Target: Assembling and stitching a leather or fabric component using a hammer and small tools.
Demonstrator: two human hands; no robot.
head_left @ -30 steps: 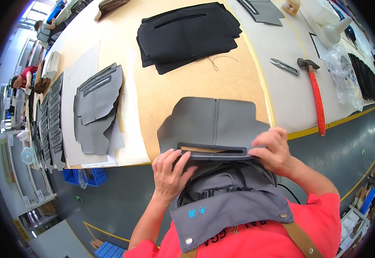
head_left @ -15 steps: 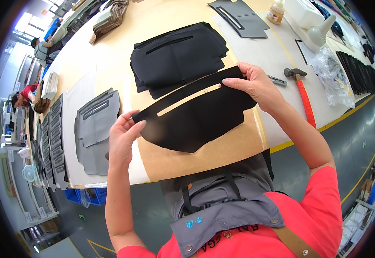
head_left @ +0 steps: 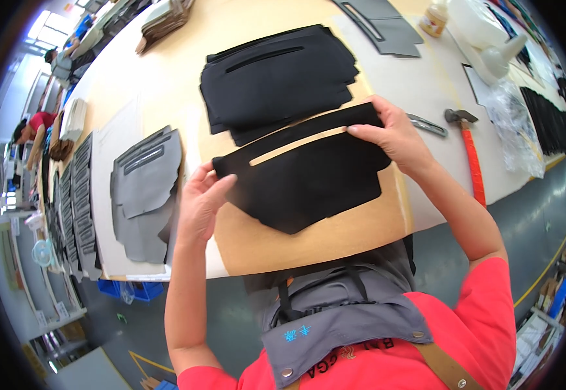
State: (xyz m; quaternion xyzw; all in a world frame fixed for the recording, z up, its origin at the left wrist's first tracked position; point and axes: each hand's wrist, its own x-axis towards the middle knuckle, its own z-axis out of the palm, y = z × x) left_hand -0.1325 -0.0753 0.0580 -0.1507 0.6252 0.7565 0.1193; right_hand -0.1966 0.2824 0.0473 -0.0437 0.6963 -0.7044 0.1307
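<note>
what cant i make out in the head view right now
All in the head view:
- Far side of the black slotted panel: hidden by its near side.
- Left end of the thread snips: behind the right hand.
- Handle end of the hammer: behind the right forearm.
- Far gray slotted panel: cut off by the top edge.

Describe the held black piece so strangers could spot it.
On the large table, find the tan section. Over it, the left hand and right hand hold the black piece by its upper corners; unlike the black stack beyond, its slot shows tan.
</note>
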